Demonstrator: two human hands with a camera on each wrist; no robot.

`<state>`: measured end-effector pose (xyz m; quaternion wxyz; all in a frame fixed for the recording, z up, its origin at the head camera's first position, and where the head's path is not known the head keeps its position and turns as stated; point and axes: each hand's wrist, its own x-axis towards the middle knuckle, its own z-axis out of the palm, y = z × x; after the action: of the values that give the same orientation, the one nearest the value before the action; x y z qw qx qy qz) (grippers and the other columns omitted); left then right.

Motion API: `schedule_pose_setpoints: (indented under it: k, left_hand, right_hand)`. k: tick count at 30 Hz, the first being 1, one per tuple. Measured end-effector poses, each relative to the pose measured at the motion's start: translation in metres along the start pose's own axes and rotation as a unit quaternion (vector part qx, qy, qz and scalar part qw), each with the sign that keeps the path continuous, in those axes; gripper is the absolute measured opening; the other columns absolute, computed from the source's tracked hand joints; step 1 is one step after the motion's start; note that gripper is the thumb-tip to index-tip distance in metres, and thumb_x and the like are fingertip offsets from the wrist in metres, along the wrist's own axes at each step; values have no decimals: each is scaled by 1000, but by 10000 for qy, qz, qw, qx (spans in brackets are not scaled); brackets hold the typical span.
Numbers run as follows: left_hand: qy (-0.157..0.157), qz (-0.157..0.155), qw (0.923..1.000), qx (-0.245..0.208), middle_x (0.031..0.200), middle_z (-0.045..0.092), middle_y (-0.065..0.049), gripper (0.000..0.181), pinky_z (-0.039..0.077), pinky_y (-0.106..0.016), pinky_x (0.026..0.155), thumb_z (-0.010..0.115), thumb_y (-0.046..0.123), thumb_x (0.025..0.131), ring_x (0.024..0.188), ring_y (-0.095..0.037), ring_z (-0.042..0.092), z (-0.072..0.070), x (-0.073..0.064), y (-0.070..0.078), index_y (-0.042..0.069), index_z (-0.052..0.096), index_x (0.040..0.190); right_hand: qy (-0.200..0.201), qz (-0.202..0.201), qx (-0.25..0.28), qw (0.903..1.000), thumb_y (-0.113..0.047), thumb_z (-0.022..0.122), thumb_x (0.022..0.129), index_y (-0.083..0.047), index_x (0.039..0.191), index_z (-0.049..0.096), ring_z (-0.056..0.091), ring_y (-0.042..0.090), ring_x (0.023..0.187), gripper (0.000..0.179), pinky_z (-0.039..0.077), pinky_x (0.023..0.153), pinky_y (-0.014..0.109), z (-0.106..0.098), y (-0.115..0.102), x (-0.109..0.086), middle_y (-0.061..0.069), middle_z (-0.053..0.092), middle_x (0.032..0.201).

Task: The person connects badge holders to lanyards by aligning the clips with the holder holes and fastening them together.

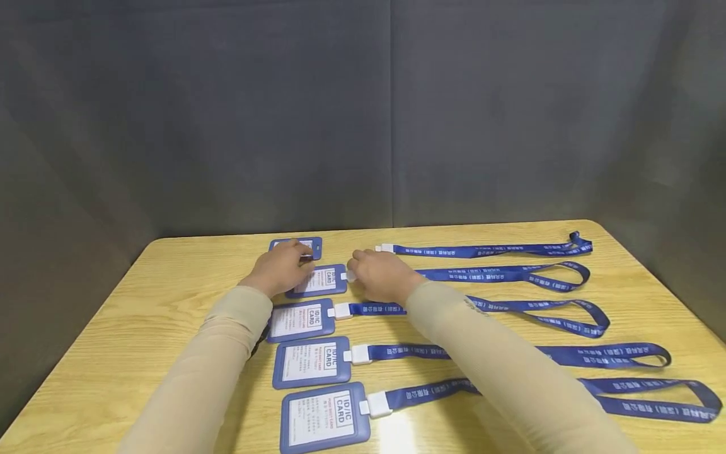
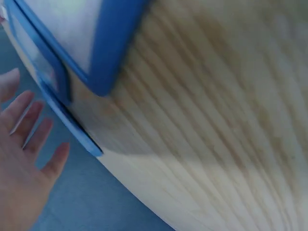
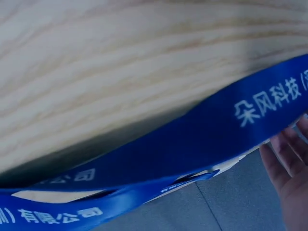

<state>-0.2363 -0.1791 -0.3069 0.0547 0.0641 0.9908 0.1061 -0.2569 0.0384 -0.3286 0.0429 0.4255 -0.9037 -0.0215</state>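
My left hand (image 1: pixel 282 268) lies over the left part of the second-farthest blue badge holder (image 1: pixel 323 281), its fingers reaching to the edge of the farthest badge holder (image 1: pixel 316 247). In the left wrist view the fingers (image 2: pixel 24 113) are spread and fairly straight. My right hand (image 1: pixel 381 275) is above the second-farthest blue lanyard (image 1: pixel 482 275), right at its white clip (image 1: pixel 350 276), which meets that holder. In the right wrist view its fingers (image 3: pixel 284 154) extend beside the strap. The farthest lanyard (image 1: pixel 482 250) lies apart from its holder, its white clip (image 1: pixel 387 248) just beyond my right hand.
Nearer to me, three badge holders, including the closest one (image 1: pixel 323 417), lie clipped to blue lanyards in rows, straps running right. The closest strap (image 1: pixel 652 407) reaches toward the right edge of the wooden table (image 1: pixel 142 353). A dark grey curtain (image 1: pixel 272 113) hangs behind.
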Motion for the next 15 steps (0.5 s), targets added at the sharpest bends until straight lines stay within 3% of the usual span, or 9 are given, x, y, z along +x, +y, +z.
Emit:
schedule_pose_setpoints:
  k: [6,12,15]
  left_hand:
    - [309,-397,9981,359,151,40,-15,53,25,-59,114,52,36,101,141,-36,31,3,23,-12,8,47,146]
    - [-171,-555,9976,368,160,25,-16,73,16,-63,115,50,54,97,148,-38,16,3,44,-16,12,33,155]
    - [-376,-635,9972,138,160,23,-17,79,15,-64,115,56,54,93,147,-40,17,2,47,-19,12,32,155]
  right_hand:
    - [35,88,143,9999,-20,64,97,-9,125,63,62,20,110,30,48,100,33,-1,2,2,4,63,116]
    - [22,313,943,9950,-23,54,102,-9,132,60,58,22,122,34,45,105,37,-7,10,0,6,62,129]
    - [123,457,926,9946,-23,56,102,-7,131,61,59,24,120,34,46,104,38,-9,27,-7,7,62,127]
